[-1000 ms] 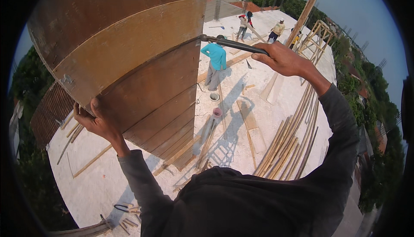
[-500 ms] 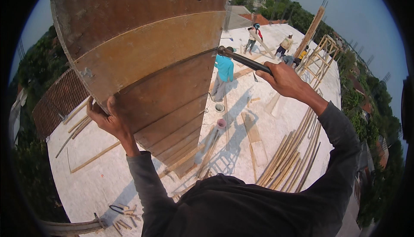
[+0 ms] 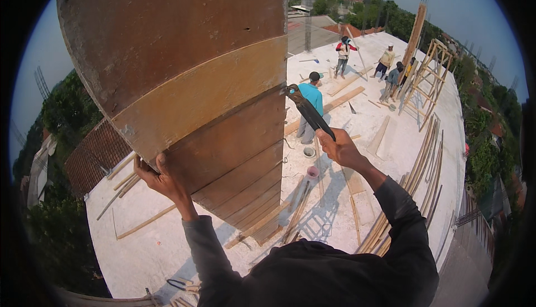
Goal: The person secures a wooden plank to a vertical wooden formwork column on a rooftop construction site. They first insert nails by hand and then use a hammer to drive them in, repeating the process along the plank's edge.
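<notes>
A tall column form [image 3: 223, 156] of brown boards, with one yellowish board [image 3: 206, 83] across it, rises in front of me. My left hand [image 3: 164, 181] grips the form's lower left edge between thumb and fingers. My right hand [image 3: 339, 148] is closed around the black handles of a pair of pincers [image 3: 310, 111]. The pincers slant up to the left, and their head meets the form's right edge at the seam below the yellowish board. Whether the jaws bite on a wire or a nail is too small to tell.
Below lies a white roof slab [image 3: 335, 195] with poles [image 3: 413, 178], planks [image 3: 346, 104] and a bucket [image 3: 309, 152]. A person in turquoise [image 3: 312, 97] stands just beyond the form; several others work farther back, near a wooden frame [image 3: 430, 78]. Trees border the slab.
My right hand has come lower and nearer the form, and the pincers' handles now slope more steeply. The left hand keeps its hold on the edge. The whole view has shifted.
</notes>
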Tool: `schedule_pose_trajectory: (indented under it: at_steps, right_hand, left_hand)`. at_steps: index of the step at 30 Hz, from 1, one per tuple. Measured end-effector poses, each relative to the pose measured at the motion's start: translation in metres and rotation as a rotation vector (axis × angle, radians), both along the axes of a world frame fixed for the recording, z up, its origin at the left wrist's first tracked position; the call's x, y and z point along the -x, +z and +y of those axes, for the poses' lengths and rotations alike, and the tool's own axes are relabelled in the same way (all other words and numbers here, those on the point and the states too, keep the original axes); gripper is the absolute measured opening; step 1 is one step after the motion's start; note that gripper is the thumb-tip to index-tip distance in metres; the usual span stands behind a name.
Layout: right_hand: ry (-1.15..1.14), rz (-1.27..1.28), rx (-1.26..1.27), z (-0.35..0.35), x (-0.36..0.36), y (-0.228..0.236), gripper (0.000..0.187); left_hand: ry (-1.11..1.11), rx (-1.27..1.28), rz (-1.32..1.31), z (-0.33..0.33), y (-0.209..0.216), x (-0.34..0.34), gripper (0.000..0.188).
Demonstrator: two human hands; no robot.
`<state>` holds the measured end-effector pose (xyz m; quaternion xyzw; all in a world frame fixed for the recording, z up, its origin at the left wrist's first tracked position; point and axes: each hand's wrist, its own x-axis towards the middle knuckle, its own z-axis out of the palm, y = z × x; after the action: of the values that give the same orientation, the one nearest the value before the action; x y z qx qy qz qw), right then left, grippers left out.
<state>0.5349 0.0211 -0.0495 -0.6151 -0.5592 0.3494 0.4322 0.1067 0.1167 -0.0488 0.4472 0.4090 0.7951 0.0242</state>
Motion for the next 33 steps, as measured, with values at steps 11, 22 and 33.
schedule_pose_trajectory:
  at_steps: [11, 22, 33]
  right_hand:
    - [0.033, -0.003, -0.159, 0.018, 0.007, -0.034, 0.057]
    - [0.449, 0.618, 0.195, -0.006, -0.015, 0.005, 0.048]
    - [0.008, -0.689, -0.281, 0.006, -0.052, 0.047, 0.039]
  left_hand:
    - [0.024, 0.072, 0.062, 0.005, -0.003, 0.008, 0.082]
    - [0.048, 0.04, 0.138, 0.013, -0.007, 0.022, 0.071]
    - [0.053, -0.022, 0.147, 0.007, -0.001, 0.011, 0.081]
